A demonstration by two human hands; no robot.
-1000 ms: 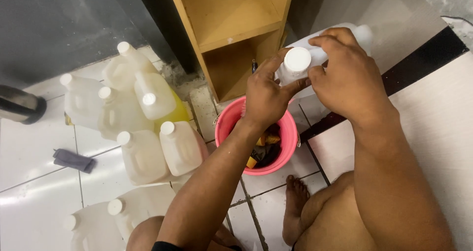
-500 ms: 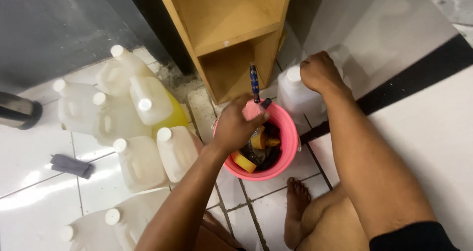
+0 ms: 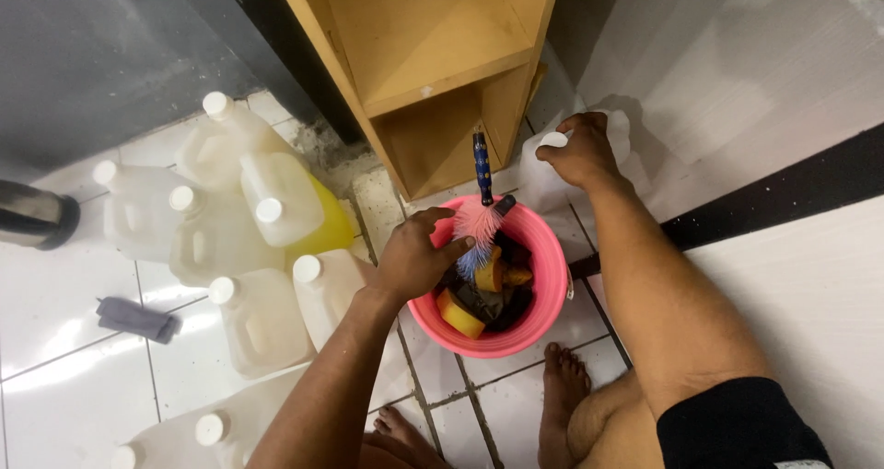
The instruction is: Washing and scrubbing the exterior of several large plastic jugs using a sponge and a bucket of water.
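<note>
Jug (image 3: 543, 170) now down on the floor by the shelf (image 3: 433, 64), right hand (image 3: 578, 151) closed on its neck, while the left hand (image 3: 414, 257) has dropped to the bucket (image 3: 543, 312), fingers curled on the brush (image 3: 479, 216).

The right hand (image 3: 580, 151) covers most of a white jug (image 3: 543, 170). A grey metal cylinder (image 3: 37, 216) is cut off at the left edge.
</note>
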